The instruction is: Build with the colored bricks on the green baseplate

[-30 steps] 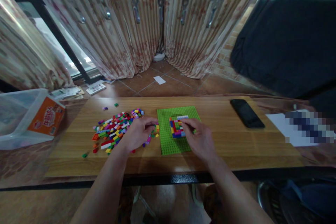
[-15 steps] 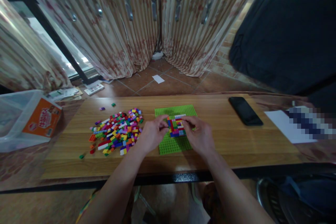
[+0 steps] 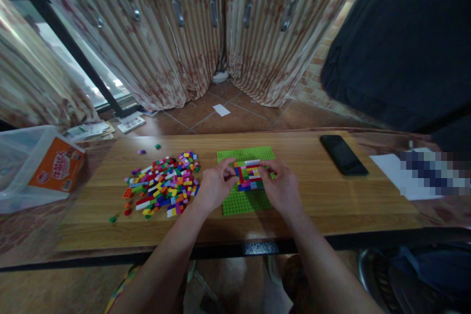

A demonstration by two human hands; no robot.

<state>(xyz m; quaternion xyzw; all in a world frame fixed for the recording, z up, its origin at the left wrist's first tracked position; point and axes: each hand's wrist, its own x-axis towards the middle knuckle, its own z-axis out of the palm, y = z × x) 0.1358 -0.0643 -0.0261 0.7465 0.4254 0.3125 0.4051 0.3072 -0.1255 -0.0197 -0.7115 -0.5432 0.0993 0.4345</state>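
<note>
A block of colourful toy bricks, with red, yellow, white and blue pieces showing, is over the green studded baseplate. At its left edge, my left hand is closed, with thumb and fingertips against the bricks. My right hand grips the right side, its index finger along the far right corner and its thumb near the front. The right hand covers part of the block's right end. Whether the block is pressed onto the baseplate or held just above it, I cannot tell.
A heap of loose toy bricks lies left of the baseplate on the wooden table. A black phone rests on the right, with white paper beyond it. At far left stands a clear plastic bin with an orange label.
My right hand's fingers have shifted slightly on the block, uncovering more of its top. The left hand has stayed at the left edge with little movement.
</note>
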